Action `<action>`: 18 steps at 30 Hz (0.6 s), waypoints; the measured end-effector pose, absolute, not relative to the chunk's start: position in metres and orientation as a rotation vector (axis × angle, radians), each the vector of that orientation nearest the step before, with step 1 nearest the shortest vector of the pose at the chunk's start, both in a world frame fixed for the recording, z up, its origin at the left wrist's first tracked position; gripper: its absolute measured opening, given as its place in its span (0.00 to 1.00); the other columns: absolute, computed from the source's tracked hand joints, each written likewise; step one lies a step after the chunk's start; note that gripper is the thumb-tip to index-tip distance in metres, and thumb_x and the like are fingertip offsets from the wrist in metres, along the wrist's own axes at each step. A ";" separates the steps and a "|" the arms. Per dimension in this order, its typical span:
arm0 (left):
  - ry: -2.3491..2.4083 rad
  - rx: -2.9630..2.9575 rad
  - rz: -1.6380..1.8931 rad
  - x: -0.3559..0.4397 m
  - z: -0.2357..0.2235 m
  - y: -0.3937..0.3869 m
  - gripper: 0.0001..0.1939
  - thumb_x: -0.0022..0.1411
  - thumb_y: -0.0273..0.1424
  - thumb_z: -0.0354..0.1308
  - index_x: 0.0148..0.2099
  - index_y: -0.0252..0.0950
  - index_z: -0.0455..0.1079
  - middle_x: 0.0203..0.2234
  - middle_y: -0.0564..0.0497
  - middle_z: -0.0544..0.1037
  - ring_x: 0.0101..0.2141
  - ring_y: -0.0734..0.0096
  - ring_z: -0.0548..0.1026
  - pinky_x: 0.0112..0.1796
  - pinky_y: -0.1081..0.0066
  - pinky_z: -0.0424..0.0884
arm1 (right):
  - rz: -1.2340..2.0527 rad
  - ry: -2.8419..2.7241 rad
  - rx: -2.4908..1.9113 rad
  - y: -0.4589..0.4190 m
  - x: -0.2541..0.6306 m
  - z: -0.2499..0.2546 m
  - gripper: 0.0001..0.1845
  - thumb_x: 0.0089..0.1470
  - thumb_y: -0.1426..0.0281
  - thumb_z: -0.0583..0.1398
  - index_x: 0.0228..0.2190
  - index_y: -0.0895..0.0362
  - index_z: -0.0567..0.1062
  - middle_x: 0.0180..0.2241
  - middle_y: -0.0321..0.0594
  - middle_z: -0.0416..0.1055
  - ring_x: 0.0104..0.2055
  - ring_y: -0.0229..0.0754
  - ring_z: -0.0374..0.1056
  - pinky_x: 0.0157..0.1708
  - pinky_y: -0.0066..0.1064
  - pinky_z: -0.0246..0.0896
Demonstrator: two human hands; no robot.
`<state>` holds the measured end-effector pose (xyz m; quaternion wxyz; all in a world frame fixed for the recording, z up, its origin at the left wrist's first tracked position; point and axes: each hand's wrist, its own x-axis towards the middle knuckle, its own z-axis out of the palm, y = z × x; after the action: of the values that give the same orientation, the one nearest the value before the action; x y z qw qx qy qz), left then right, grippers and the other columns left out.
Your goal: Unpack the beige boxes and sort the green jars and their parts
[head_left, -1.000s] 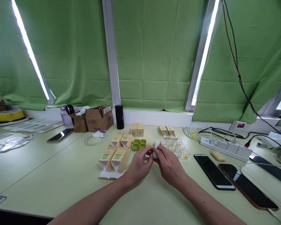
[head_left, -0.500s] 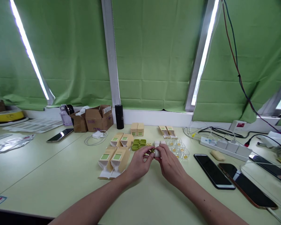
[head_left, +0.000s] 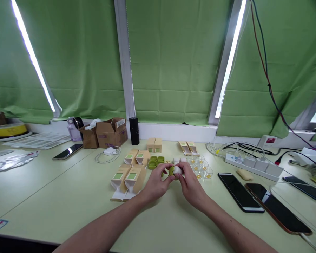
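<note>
Both my hands meet at the table's middle around a small white round piece (head_left: 177, 170) joined to a green part. My left hand (head_left: 156, 184) pinches its left, green side. My right hand (head_left: 191, 186) grips its right side with curled fingers. Just behind lie green square cases (head_left: 156, 162) and clear trays with small yellow items (head_left: 201, 168). Left of my hands lie tan cartons with green labels (head_left: 126, 179), their flaps open.
Two phones (head_left: 240, 192) lie to the right, beside a white power strip (head_left: 252, 163) with cables. A black cylinder (head_left: 134, 131), brown cardboard boxes (head_left: 111, 133), a charger (head_left: 109, 151) and another phone (head_left: 67, 151) sit at the back left. Green blinds hang behind the table.
My hands have turned the white piece, so that its rounded face and a green part now show between my fingertips. Both hands shifted slightly.
</note>
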<state>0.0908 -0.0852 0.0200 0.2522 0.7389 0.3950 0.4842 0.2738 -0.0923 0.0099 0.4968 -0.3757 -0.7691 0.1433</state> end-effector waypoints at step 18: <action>0.928 1.708 1.513 0.085 0.014 -0.079 0.24 0.64 0.36 0.63 0.60 0.36 0.69 0.56 0.40 0.76 0.51 0.60 0.76 0.53 0.58 0.74 | 1.380 -1.051 -0.591 -0.073 0.290 0.020 0.24 0.55 0.50 0.67 0.45 0.54 0.77 0.50 0.50 0.77 0.46 0.52 0.76 0.39 0.42 0.71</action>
<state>0.0853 -0.0787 0.0139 0.3326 0.6539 0.3553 0.5793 0.2900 -0.0734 0.0201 0.6088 -0.2559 -0.4548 0.5975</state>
